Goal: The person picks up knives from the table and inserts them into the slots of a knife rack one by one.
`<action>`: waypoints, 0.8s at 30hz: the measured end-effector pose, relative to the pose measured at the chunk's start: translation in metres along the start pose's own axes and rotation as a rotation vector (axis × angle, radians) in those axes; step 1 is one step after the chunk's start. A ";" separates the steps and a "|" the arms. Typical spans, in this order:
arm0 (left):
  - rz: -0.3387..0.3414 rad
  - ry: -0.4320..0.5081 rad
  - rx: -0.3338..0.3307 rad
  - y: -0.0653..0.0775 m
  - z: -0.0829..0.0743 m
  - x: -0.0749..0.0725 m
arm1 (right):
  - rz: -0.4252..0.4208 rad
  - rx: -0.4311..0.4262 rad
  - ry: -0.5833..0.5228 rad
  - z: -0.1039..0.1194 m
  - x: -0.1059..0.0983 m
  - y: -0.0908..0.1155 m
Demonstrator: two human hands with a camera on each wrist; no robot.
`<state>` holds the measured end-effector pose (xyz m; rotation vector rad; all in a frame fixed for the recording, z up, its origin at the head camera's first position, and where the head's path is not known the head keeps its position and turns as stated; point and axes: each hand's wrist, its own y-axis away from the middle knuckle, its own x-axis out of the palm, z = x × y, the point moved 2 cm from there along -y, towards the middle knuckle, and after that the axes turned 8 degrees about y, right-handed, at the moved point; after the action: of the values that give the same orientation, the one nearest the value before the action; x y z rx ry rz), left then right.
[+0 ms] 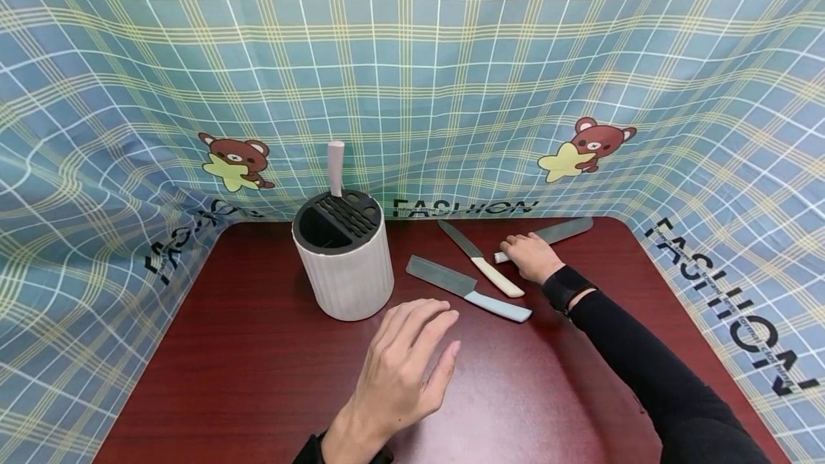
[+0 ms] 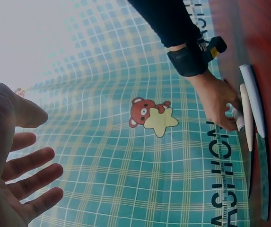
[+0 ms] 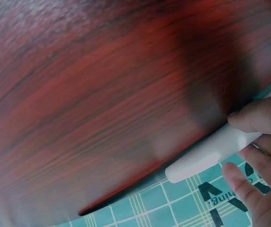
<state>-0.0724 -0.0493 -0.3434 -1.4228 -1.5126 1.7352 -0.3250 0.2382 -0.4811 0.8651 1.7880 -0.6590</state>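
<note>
At the back right of the table, my right hand (image 1: pixel 533 258) grips the white handle of a knife (image 1: pixel 567 230). Its broad dark blade points away to the right. In the right wrist view, thumb and fingers close around the pale handle (image 3: pixel 204 160). My left hand (image 1: pixel 402 367) hovers over the front middle of the table, fingers spread and slightly bent, holding nothing. Left of the gripped knife lie a slim knife (image 1: pixel 498 278) with a cream handle and a cleaver (image 1: pixel 441 276) with a light blue handle.
A white ribbed knife holder (image 1: pixel 353 285) with a black slotted top stands left of the knives. One pinkish knife handle (image 1: pixel 336 169) sticks up from it. Plaid cloth (image 1: pixel 412 77) hangs around the back and sides of the dark red table (image 1: pixel 245 364).
</note>
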 end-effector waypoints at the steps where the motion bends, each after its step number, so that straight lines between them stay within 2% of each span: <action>1: 0.001 0.000 -0.003 0.000 0.000 0.000 | -0.005 -0.003 -0.001 0.000 0.001 0.000; 16: 0.018 0.007 -0.041 0.006 -0.001 0.001 | -0.064 -0.042 0.008 -0.001 0.006 0.008; 24: 0.009 0.006 -0.028 0.004 0.001 0.002 | -0.100 -0.033 -0.001 -0.004 0.002 0.010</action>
<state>-0.0724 -0.0498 -0.3481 -1.4494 -1.5356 1.7194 -0.3200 0.2474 -0.4825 0.7570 1.8457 -0.6912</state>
